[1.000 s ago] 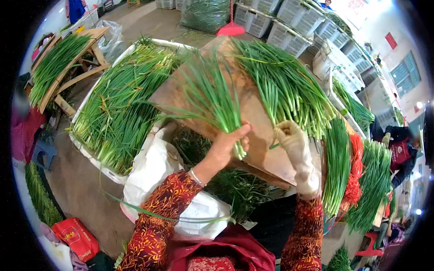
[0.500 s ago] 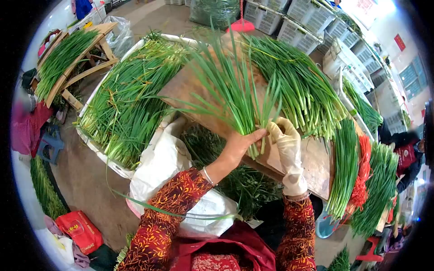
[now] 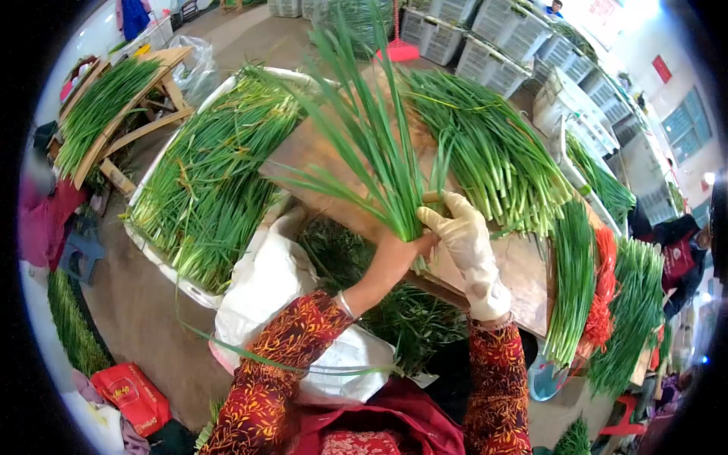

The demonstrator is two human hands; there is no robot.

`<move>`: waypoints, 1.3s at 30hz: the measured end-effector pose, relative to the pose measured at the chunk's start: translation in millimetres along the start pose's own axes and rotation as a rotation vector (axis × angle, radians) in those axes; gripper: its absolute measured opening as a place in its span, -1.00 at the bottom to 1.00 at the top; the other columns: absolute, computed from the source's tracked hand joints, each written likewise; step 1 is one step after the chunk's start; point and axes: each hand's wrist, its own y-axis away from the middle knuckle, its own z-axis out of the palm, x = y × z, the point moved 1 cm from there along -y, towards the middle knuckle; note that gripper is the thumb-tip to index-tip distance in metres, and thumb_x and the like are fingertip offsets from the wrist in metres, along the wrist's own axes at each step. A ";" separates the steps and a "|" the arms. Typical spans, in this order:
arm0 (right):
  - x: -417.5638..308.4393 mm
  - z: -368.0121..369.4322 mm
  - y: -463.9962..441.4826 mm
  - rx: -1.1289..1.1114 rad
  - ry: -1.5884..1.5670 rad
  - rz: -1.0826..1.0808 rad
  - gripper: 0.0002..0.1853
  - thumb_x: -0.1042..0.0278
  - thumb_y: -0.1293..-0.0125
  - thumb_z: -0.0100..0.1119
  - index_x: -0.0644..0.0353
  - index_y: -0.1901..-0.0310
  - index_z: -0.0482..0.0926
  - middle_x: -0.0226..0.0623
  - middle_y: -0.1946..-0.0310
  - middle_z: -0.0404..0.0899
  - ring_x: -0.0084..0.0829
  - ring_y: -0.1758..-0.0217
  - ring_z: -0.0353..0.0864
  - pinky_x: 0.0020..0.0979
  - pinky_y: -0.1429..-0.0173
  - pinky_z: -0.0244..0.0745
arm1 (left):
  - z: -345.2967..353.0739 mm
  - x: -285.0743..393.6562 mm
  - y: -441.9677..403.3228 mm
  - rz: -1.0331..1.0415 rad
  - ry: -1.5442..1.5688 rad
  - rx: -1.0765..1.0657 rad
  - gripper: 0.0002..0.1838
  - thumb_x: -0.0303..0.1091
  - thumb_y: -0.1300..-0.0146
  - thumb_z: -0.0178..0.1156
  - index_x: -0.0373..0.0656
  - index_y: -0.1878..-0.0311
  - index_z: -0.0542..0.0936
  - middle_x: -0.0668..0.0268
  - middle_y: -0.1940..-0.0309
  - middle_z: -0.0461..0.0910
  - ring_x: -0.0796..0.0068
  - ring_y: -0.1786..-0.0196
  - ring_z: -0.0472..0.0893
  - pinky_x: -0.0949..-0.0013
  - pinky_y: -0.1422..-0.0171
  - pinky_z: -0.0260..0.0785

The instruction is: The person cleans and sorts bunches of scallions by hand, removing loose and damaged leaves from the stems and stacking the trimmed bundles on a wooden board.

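My bare left hand (image 3: 398, 258) is closed around the lower stems of a bunch of garlic chives (image 3: 383, 167), whose leaves fan upward over a brown board (image 3: 318, 152). Beside it, my right hand (image 3: 466, 243), in a pale glove, has thumb and fingers pinched at the bunch's right side, on a few chive stalks (image 3: 440, 167) that stand slightly apart. Farther right on the board lies a thick pile of chives (image 3: 493, 144) with pale stem ends toward me. One long loose leaf (image 3: 288, 365) hangs across my left sleeve.
On the left stands a white crate (image 3: 171, 265) heaped with chives, beside a white sack (image 3: 262, 277). Chive bundles (image 3: 572, 280) and red ties (image 3: 601, 288) lie at the right. Stacked crates (image 3: 493, 64) and a red dustpan (image 3: 398, 51) are behind. People sit at both sides.
Both hands have shifted slightly left with the chives. My right hand has turned and come in closer to the bunch, and its few stalks now stand nearer the others.
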 end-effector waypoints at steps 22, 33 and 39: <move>17.2 -13.6 46.5 -0.101 -0.640 -0.202 -0.81 0.44 -0.27 0.02 0.33 0.14 0.50 -0.30 0.10 0.51 -0.53 0.12 0.48 -0.54 -0.02 0.36 | -17.2 6.6 -2.8 -0.374 0.768 -0.236 -0.70 -0.24 -0.23 0.10 -0.23 0.06 0.48 0.33 0.22 0.55 0.51 0.22 0.55 0.39 0.17 0.44; 41.8 27.2 100.8 -0.662 -0.100 -0.598 -0.76 0.57 -0.03 0.15 0.11 0.22 0.54 -0.23 0.16 0.56 -0.34 0.07 0.54 -0.41 -0.01 0.45 | -78.9 30.1 -25.8 0.039 0.627 0.196 -0.77 -0.19 -0.22 0.11 -0.19 0.28 0.49 0.36 0.34 0.57 0.53 0.29 0.58 0.38 0.17 0.51; 52.6 -32.0 57.7 -0.141 1.584 -0.687 -0.62 0.36 -0.11 0.17 0.19 0.00 0.45 -0.23 0.17 0.53 -0.39 0.16 0.53 -0.40 0.06 0.45 | -59.8 19.4 -21.3 0.092 0.858 0.070 -0.57 -0.16 -0.15 0.19 -0.19 0.01 0.36 0.49 0.45 0.41 0.68 0.41 0.44 0.44 0.24 0.46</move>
